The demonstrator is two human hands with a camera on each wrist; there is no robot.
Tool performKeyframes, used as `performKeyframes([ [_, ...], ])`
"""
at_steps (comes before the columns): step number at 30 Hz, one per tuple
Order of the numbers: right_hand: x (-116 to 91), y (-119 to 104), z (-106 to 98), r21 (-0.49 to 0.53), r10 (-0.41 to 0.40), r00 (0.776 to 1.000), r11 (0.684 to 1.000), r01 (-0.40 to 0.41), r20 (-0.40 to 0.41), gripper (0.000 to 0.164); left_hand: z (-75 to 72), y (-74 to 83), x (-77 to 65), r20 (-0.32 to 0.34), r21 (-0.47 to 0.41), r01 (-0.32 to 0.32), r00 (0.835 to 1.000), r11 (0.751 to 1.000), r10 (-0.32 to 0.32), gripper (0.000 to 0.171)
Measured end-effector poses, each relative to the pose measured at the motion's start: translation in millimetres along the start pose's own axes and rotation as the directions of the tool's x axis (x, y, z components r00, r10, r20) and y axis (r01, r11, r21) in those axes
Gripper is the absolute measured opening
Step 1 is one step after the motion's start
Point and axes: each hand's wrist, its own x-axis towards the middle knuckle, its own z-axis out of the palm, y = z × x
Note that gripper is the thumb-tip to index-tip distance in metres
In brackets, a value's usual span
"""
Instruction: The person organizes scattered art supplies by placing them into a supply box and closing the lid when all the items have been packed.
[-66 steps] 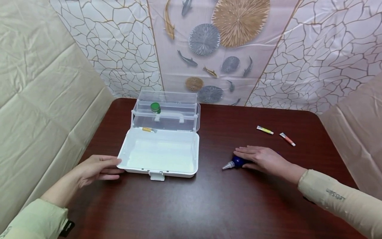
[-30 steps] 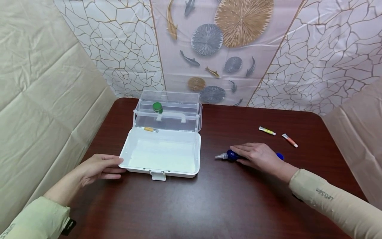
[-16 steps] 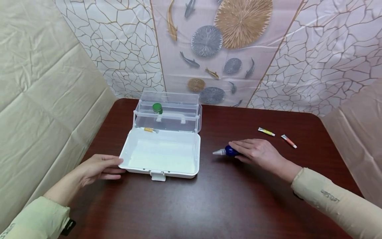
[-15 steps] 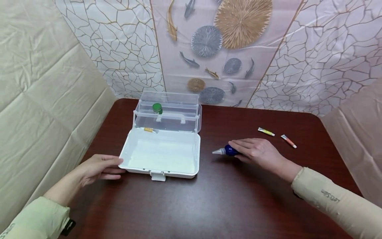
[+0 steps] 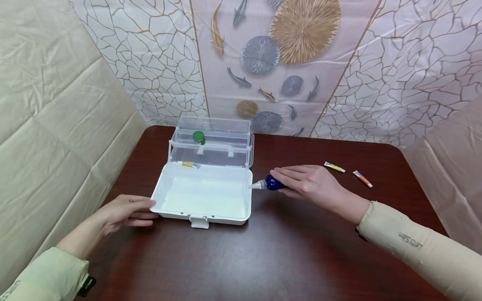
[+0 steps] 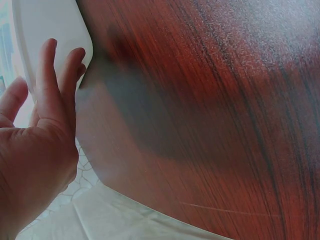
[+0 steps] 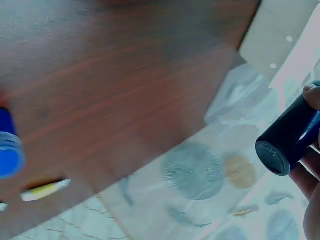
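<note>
My right hand (image 5: 314,184) grips a dark blue bottle (image 5: 273,182) with a clear pointed nozzle. The nozzle tip overlaps the right rim of an open white storage box (image 5: 203,198) in the head view. In the right wrist view the round base of the bottle (image 7: 287,135) points away from my fingers. At the box's front left corner, my left hand (image 5: 120,212) touches the rim with fingers extended. A yellow-orange paint tube (image 5: 189,164) lies at the back of the box, and a green-lidded jar (image 5: 198,138) sits in its clear raised tray (image 5: 222,147).
Two small tubes, one yellow (image 5: 334,167) and one orange-red (image 5: 362,179), lie on the dark wooden table (image 5: 241,259) at right. The right wrist view also shows another blue container with a bright blue cap (image 7: 9,161). Patterned cloth stands behind the table.
My right hand has lifted the blue bottle off the table area at right and moved it left to the box's right rim. My left hand has stayed at the corner.
</note>
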Motion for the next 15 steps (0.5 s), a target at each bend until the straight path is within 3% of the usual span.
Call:
performKeyframes([
  [6,24.3,-3.0,4.4,-0.025,-0.055,0.998,0.998,0.054,-0.035,0.037,-0.2,-0.1,1.6,-0.001,0.001,0.002,1.0,1.0,-0.002,0.058],
  [11,44.3,-7.2,9.5,-0.03,-0.079,0.995,0.997,0.077,-0.068,0.059,-0.4,0.1,1.8,-0.001,0.004,0.002,1.0,1.0,-0.002,0.057],
  [15,57.8,-12.9,13.9,-0.024,-0.08,0.994,0.997,0.078,-0.076,0.06,-0.9,0.0,0.8,-0.001,0.006,0.002,1.0,1.0,-0.002,0.056],
])
